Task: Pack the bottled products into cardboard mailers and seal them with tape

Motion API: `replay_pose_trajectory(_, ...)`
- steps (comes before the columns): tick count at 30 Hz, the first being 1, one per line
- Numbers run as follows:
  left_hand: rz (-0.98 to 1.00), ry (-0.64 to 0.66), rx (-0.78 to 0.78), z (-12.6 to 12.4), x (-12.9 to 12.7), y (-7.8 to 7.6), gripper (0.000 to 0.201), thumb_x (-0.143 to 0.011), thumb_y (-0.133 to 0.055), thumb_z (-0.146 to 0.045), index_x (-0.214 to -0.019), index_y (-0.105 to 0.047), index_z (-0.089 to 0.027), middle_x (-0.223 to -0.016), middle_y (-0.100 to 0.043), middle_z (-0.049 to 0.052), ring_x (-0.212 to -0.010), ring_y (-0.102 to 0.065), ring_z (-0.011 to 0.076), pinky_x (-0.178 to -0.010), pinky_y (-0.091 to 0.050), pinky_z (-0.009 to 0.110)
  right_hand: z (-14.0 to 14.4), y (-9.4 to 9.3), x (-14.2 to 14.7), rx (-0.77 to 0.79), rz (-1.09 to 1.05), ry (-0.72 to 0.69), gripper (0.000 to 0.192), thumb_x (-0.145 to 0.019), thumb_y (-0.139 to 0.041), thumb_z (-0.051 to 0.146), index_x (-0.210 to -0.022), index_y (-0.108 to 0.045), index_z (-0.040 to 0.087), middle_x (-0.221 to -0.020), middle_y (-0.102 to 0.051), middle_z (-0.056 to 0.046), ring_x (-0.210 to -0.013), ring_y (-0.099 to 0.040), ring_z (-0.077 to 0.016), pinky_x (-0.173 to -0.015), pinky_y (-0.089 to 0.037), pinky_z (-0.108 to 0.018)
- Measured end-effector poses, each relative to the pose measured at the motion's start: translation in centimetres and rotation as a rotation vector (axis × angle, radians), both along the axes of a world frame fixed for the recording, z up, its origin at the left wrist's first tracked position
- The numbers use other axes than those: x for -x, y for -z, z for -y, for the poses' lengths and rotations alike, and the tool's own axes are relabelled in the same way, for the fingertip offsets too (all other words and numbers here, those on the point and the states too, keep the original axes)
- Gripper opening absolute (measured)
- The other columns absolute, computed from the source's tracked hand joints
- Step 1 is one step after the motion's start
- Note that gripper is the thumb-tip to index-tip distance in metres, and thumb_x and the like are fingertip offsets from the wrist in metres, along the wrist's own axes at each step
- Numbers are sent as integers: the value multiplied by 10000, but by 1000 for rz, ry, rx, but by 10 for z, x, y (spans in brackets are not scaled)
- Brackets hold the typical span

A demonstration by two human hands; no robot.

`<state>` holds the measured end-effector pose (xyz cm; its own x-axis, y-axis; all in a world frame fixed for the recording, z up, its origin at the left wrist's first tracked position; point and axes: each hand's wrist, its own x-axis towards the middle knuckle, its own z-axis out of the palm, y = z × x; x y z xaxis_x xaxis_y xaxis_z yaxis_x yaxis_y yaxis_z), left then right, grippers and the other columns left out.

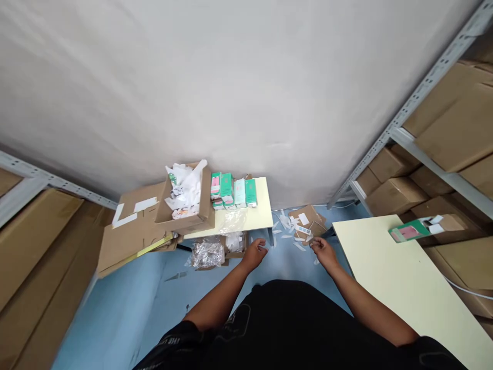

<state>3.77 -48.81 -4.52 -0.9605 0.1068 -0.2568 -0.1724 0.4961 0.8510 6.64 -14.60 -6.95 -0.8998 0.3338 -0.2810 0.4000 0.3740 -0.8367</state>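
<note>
Both hands are up in mid-air between the two tables, well apart from each other. Left hand (254,255): fingers curled, gap between thumb and fingers, no item visible in it. Right hand (324,254): fingers and thumb drawn close together; can't tell if there's something small in the pinch. Neither hand touches a box or a table.

Boxes are in two places. Green boxes (228,188) sit bunched on the left table (264,199), at least four across with more edges showing beneath; exact count unclear. That group looks done: lined up, no loose flaps that I can see. One more box (409,231) lies on its side on the right table (364,241), at the far edge, white bits sticking out of one end. My read: that one's unfinished, end not closed. Can't see what's inside.

Carton (209,216) next to the green boxes is heaped with white paper (187,190); flattened cardboard (129,223) is beside it. Bubble wrap (208,253) is under the left table. Scraps (285,221) and a cardboard piece (319,222) litter the floor past the hands, so cleanup looks undone too.
</note>
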Motion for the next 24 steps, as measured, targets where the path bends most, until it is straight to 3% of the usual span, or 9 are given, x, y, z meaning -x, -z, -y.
replay_pose_trajectory(5, 27, -55, -27, 69, 6, 1, 343, -785, -715, -283, -1115, -678, -195, -1106, -736, 84, -888, -700, 210, -874, -560, 367, 62, -4, 20, 37, 24, 2, 556, -722, -663, 505, -1176, -687, 186, -1108, -790, -112, -1000, -751, -305, -930, -572, -436)
replay_pose_trajectory(10, 37, -121, -46, 122, 8, -5, 331, -787, -717, -255, -1108, -674, -187, -1124, -734, 92, -887, -700, 199, -863, -556, 343, 116, -20, 42, 25, 27, -78, 557, -720, -646, 511, -1167, -693, 182, -1103, -787, -111, -1001, -751, -302, -893, -587, -414)
replay_pose_trajectory(17, 53, -306, -46, 169, 4, -6, 328, -799, -700, -265, -1121, -680, -204, -1110, -748, 77, -929, -710, 211, -861, -560, 342, 174, -35, 84, 123, 30, -295, 490, -758, -643, 526, -1117, -681, 195, -1012, -794, -89, -970, -750, -295, -863, -587, -410)
replay_pose_trajectory(24, 22, -621, -7, 209, -3, -8, 304, -776, -708, -251, -1076, -687, -206, -1041, -761, 60, -882, -715, 203, -876, -573, 354, 235, -34, 144, 218, 88, -622, 391, -740, -654, 465, -1027, -714, 206, -969, -790, -70, -930, -746, -259, -831, -582, -370)
